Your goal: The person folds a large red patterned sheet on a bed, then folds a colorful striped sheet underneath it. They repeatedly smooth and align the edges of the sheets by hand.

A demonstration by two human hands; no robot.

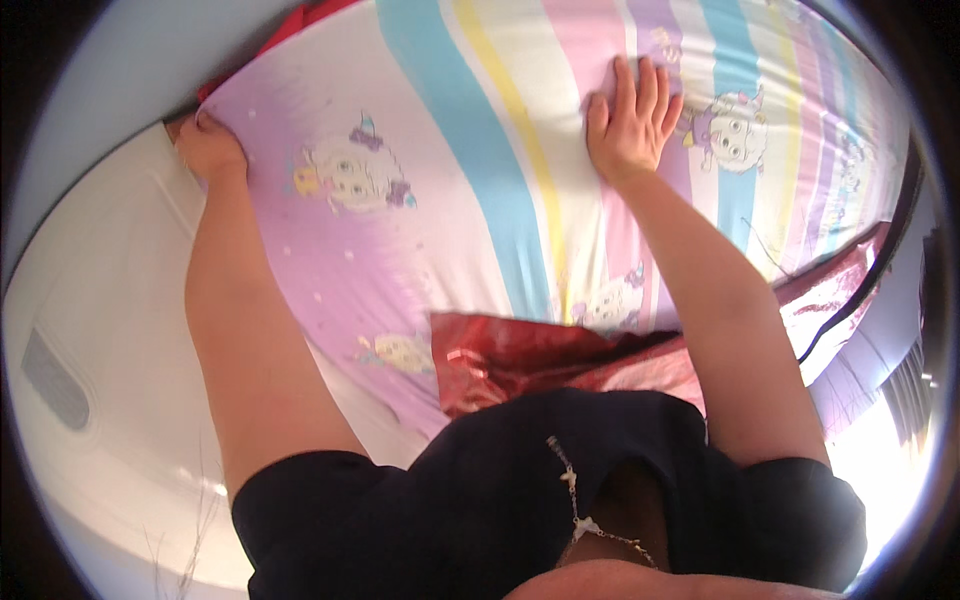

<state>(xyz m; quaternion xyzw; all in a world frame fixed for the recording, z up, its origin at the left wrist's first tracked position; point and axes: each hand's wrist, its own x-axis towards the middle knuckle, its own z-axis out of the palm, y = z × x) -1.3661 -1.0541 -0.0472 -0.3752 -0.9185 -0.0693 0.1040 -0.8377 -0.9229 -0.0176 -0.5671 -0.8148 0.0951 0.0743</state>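
A bed sheet [490,150] with pastel stripes and cartoon sheep is spread over the bed. At its far left corner, my left hand [212,148] is closed on the sheet's edge, with some of its fingers tucked out of sight. My right hand [632,125] lies flat on a pink and lilac stripe, fingers spread, beside a printed sheep. The sheet looks fairly smooth in the middle and creased towards the right.
A glossy red cover [500,350] shows along the near side, with more red at the far left. A pale headboard [110,270] with a grey inset panel [55,375] stands on the left. Dark curved edging [885,245] runs along the right.
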